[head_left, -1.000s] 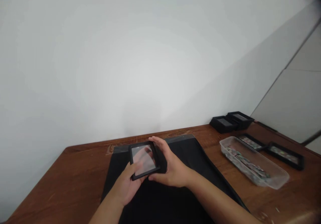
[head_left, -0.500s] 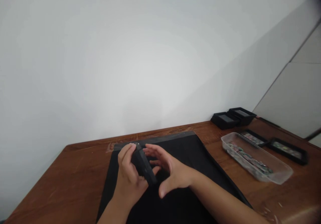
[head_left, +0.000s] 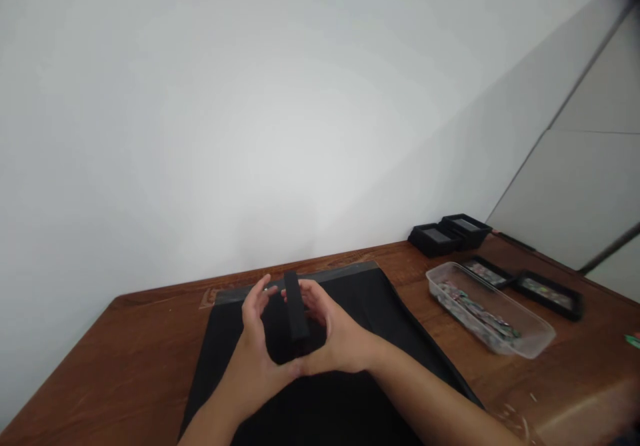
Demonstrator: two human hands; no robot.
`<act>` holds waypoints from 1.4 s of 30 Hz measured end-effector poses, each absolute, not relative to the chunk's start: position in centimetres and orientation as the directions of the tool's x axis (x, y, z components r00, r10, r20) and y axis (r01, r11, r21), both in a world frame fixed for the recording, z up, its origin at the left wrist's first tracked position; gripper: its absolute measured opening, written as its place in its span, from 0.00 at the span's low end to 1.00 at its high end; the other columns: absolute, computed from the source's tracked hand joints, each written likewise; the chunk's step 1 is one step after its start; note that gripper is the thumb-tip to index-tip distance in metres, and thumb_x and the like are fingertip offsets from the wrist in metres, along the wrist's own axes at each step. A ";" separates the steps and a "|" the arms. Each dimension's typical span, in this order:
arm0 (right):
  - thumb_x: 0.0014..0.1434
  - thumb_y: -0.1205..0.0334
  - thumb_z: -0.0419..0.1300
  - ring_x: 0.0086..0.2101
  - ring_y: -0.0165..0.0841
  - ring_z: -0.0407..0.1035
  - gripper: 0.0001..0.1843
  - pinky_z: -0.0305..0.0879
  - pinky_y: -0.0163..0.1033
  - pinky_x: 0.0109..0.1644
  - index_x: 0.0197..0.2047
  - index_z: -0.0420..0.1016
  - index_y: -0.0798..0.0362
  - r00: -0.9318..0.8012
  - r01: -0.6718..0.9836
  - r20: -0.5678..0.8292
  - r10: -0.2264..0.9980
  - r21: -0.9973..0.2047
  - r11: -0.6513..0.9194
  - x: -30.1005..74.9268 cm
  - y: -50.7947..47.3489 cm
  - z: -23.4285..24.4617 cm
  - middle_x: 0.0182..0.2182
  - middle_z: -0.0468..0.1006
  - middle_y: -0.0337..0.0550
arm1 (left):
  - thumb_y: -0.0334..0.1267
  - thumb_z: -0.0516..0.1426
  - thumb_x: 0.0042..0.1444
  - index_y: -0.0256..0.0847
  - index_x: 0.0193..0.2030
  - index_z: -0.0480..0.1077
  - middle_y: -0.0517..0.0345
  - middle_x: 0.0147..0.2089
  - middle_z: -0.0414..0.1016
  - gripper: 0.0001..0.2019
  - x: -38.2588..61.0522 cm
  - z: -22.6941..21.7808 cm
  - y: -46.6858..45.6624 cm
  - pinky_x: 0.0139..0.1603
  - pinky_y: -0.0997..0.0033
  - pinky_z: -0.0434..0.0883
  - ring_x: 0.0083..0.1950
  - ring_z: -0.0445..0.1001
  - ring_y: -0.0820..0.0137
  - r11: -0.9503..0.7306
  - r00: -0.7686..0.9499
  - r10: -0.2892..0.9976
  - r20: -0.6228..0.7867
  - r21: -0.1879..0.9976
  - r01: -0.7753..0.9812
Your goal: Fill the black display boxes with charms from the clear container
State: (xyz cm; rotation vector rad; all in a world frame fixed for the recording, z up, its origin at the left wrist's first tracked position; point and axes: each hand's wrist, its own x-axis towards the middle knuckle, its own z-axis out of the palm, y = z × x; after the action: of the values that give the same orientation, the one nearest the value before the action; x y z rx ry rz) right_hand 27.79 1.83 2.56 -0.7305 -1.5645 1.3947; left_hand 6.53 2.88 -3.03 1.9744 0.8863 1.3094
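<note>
A small black frame case (head_left: 296,307) stands on edge between my hands, above the black mat (head_left: 350,393). My right hand (head_left: 334,334) curls round its right side and holds it. Curved against the case's left side is my left hand (head_left: 256,353), fingertips near the top edge and thumb at the bottom. Both thumbs meet below the case. Only the thin dark edge of the case faces the camera; its window is turned away.
The mat lies on a brown wooden table (head_left: 125,366) against a white wall. At the right stand a clear plastic tub (head_left: 487,307) of small coloured pieces, two black boxes (head_left: 450,233) and two flat black frames (head_left: 525,286).
The case, held flat with its clear window up a second ago, has been turned up onto its edge. My hands have shifted to cup it from both sides.
</note>
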 end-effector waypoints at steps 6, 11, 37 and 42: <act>0.41 0.58 0.87 0.72 0.51 0.66 0.63 0.59 0.62 0.78 0.73 0.58 0.43 -0.344 -0.032 0.362 0.866 -0.927 0.374 27.8 2.0 1.6 0.71 0.69 0.57 | 0.61 0.75 0.54 0.60 0.83 0.52 0.42 0.85 0.54 0.55 6.3 -1.3 2.6 0.81 0.34 0.59 0.83 0.57 0.39 -0.040 0.482 0.853 0.201 0.945 -0.324; 0.42 0.60 0.82 0.74 0.55 0.62 0.63 0.59 0.64 0.79 0.77 0.57 0.46 -0.289 0.233 0.489 0.823 -0.798 0.556 28.5 2.7 0.6 0.74 0.64 0.60 | 0.65 0.69 0.60 0.52 0.78 0.67 0.42 0.80 0.65 0.43 7.1 -0.3 1.8 0.80 0.39 0.61 0.82 0.59 0.39 0.209 0.521 0.853 0.038 0.889 -0.407; 0.35 0.52 0.89 0.73 0.54 0.63 0.68 0.55 0.64 0.80 0.75 0.62 0.45 -0.337 0.034 0.245 0.909 -0.962 0.272 28.1 1.8 2.2 0.71 0.70 0.57 | 0.59 0.72 0.50 0.47 0.73 0.73 0.40 0.70 0.77 0.44 9.1 -1.2 2.4 0.77 0.36 0.68 0.77 0.68 0.39 0.097 0.391 0.915 0.103 0.883 -0.459; 0.32 0.46 0.90 0.75 0.57 0.59 0.77 0.54 0.66 0.80 0.79 0.58 0.45 -0.311 0.158 0.296 0.903 -0.921 0.356 28.3 1.6 2.3 0.76 0.62 0.61 | 0.67 0.63 0.57 0.41 0.63 0.80 0.39 0.61 0.84 0.37 8.8 -1.2 2.4 0.70 0.36 0.75 0.66 0.79 0.41 0.329 0.445 0.894 -0.053 0.752 -0.571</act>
State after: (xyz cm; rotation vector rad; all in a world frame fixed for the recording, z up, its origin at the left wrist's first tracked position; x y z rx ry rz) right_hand 28.32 1.57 2.35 -0.9489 -1.7171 1.0383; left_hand 8.84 2.35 -1.16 0.7321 0.5151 1.0155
